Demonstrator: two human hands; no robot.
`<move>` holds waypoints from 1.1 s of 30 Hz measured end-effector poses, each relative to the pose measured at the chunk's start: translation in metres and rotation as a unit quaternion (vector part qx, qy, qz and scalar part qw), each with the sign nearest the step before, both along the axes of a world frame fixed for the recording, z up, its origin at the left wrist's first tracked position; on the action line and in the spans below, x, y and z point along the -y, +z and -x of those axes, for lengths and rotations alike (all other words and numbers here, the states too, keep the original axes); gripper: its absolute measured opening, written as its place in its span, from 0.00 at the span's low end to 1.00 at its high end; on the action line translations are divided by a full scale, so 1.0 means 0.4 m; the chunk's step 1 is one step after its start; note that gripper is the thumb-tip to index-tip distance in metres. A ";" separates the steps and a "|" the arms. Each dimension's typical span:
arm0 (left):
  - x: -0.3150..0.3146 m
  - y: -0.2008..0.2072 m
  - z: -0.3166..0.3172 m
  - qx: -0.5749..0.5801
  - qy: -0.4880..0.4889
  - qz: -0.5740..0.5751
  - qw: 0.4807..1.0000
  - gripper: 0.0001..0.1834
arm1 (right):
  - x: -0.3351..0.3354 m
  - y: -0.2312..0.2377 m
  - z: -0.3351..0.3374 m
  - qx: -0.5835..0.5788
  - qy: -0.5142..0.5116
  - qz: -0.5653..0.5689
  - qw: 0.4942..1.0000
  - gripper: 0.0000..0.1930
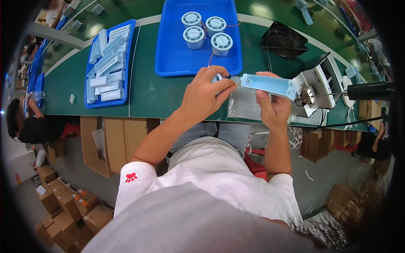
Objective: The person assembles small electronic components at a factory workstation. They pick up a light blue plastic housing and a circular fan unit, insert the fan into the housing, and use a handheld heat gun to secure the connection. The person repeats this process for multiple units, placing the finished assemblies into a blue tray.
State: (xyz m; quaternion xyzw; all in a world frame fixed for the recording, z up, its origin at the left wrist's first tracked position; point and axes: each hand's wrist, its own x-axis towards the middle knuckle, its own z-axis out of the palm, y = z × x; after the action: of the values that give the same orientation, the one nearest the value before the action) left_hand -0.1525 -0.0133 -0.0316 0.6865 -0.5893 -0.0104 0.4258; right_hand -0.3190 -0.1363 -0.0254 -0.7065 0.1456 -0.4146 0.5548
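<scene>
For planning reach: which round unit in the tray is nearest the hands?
The lower right unit: of four, it sits closest to the tray's near rim.

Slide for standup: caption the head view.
Left hand holding a light-blue part, right hand holding a light-blue trough-shaped housing, near a blue tray.

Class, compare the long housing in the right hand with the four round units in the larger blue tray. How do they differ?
The housing is a long, open trough; the round units are short cylinders with slotted tops. The housing is held in the right hand, while the round units stand in the tray. Both are pale blue.
</scene>
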 end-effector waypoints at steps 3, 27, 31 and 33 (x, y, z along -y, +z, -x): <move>-0.003 -0.002 -0.001 -0.020 -0.004 0.002 1.000 0.07 | 0.003 -0.034 0.012 -0.049 0.026 -0.053 0.997 0.10; 0.016 -0.032 0.026 -0.135 -0.102 0.029 0.985 0.37 | -0.026 -0.033 0.002 -0.092 0.027 0.081 0.992 0.11; 0.022 -0.002 0.042 -0.132 -0.090 0.025 0.987 0.34 | -0.046 -0.051 0.013 -0.113 -0.005 0.023 0.993 0.13; 0.033 0.006 0.056 -0.135 -0.079 0.034 0.987 0.33 | -0.049 -0.059 0.020 -0.152 -0.031 0.018 0.988 0.15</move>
State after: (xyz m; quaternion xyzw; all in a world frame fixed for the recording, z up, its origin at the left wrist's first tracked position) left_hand -0.1750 -0.0265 -0.0294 0.6155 -0.5785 -0.1164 0.5225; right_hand -0.3271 -0.1166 -0.0491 -0.7661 0.2428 -0.3219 0.5004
